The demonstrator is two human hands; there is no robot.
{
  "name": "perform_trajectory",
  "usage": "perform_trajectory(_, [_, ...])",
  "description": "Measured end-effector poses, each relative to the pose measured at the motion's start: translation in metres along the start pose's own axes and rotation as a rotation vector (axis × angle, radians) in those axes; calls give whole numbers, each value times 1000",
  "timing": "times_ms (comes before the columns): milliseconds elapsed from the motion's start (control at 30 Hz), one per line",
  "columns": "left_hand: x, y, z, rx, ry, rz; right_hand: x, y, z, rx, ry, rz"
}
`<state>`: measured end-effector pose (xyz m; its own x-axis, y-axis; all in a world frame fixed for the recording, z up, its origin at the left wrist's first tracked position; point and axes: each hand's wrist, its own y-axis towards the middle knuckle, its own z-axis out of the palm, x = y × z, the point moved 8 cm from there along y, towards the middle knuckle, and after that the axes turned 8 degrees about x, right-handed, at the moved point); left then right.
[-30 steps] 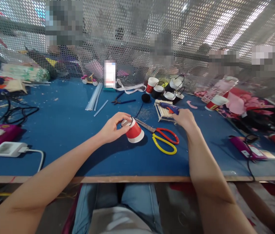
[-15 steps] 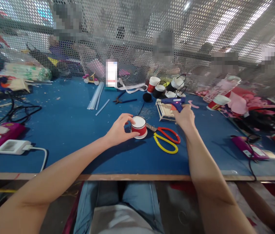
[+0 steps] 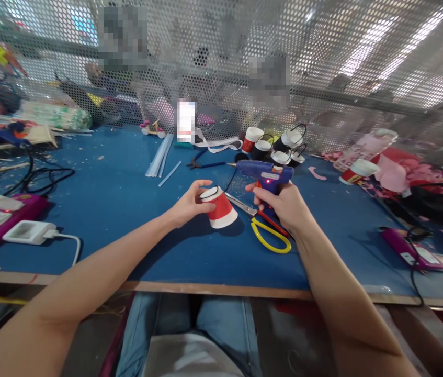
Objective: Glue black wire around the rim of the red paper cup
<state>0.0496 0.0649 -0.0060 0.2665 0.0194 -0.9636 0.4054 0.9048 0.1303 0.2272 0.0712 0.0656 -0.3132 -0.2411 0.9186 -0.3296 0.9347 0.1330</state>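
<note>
My left hand (image 3: 188, 205) grips a small red paper cup (image 3: 218, 209) with a white rim, turned upside down and tilted on the blue table (image 3: 119, 209). A thin black wire lies on the cup's upturned base. My right hand (image 3: 284, 205) holds a blue hot glue gun (image 3: 262, 172) just right of the cup, nozzle pointing left, with a red light glowing on its body. Red and yellow scissors (image 3: 270, 233) lie under my right hand, beside the cup.
Several red and black cups with wire handles (image 3: 274, 146) stand at the back. Clear glue sticks (image 3: 162, 157) and pliers (image 3: 201, 163) lie behind the cup. A power strip (image 3: 25, 230) and cables sit left. Pink craft material (image 3: 394, 173) lies right. A perforated metal screen (image 3: 323, 68) walls the far edge.
My right hand lifted the glue gun off the small stick rack and brought it toward the cup. My left hand tilted the cup, stood it briefly upright, then tilted it again.
</note>
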Motion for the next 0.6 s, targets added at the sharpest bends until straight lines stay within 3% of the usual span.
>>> perform_trajectory(100, [4,-1,-3,-51,-229,-69,5,-9,17,79,-36,-7])
perform_trajectory(233, [1,-1,-5,-100,-416,-51,1,-17,21,-6,-83,9])
perform_trajectory(367, [-2,0,-3,-53,-382,-20,-2,-25,18,-133,-147,-6])
perform_trajectory(600, [3,-1,-2,-16,-357,-33,0,-29,25,-127,-297,-101])
